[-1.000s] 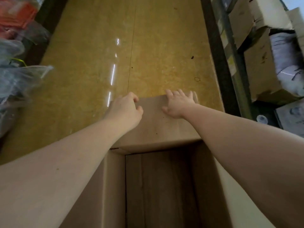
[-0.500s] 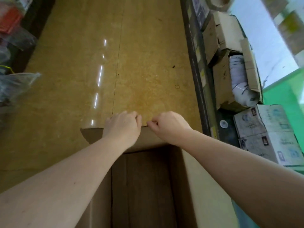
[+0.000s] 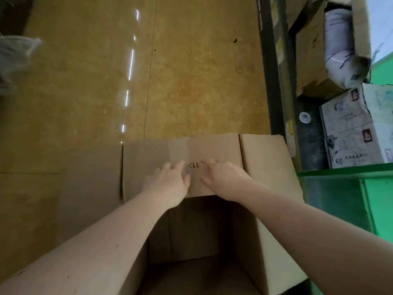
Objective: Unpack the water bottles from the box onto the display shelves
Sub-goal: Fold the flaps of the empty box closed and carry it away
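Cardboard flap pressed flat, box mouth open toward the person.
Left hand (image 3: pixel 168 184) and right hand (image 3: pixel 223 177) rest side by side, fingers loosely extended, gripping nothing, on the far flap (image 3: pixel 182 154); the box (image 3: pixel 270 241) interior lies just behind them, no bottles visible.

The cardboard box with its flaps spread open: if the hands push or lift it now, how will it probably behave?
The cardboard box is probably light: what shows of its inside looks empty, so a push would likely slide it on the smooth floor. The far flap under both hands, left and right, lies folded flat, so it likely bends easily.
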